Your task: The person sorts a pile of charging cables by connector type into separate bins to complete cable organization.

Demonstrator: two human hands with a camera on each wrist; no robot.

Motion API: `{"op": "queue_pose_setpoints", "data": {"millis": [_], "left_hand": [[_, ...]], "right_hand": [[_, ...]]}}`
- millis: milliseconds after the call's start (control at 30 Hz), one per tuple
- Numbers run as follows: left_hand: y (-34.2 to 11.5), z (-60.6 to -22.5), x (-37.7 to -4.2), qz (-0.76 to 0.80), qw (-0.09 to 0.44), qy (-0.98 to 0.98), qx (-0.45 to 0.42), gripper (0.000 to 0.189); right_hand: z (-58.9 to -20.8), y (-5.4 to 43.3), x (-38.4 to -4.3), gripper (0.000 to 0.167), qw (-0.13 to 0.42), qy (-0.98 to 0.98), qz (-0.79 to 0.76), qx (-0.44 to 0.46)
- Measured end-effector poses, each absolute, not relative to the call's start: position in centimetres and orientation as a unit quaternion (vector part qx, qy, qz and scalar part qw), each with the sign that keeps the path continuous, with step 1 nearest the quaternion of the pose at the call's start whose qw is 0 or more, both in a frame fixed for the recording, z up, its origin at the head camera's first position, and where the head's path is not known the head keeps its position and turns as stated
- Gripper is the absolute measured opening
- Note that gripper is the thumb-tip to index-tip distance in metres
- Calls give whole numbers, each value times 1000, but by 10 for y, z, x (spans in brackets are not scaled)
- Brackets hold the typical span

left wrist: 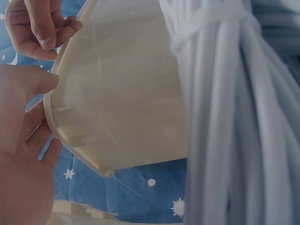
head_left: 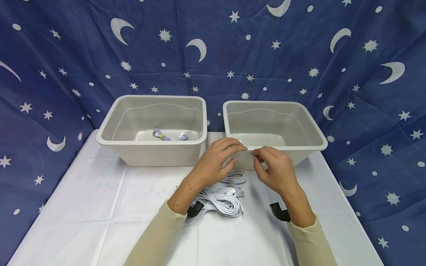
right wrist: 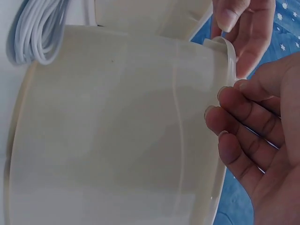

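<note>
My left hand is over the left front corner of the right grey bin, its fingers extended and its thumb apart. No thing shows in its grasp. Close beside it, my right hand is in front of the same bin's rim. Its fingers are loosely bent, and thumb and index fingertip come together in the right wrist view; whether they pinch something small is hidden. Coiled white cables lie on the table below my left wrist, and in the left wrist view a tied cable bundle looms close.
The left grey bin stands beside the right one and contains small bundled cables. Both bins stand at the back of the white-covered table. A blue curtain with moons and stars hangs behind.
</note>
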State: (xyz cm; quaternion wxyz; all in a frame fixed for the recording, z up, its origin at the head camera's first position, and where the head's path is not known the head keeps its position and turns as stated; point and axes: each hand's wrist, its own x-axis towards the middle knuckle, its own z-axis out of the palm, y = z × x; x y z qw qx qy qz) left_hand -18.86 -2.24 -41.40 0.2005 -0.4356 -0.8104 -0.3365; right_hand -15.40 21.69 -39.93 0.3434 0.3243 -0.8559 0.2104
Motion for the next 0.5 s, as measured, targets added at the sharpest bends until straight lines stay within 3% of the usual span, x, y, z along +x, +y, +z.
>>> {"op": "queue_pose_setpoints", "data": {"millis": [500], "left_hand": [[-21, -414, -188, -334, 207, -811, -434, 46]], "right_hand": [[-410, 207, -156, 13, 316, -857, 211, 349]]}}
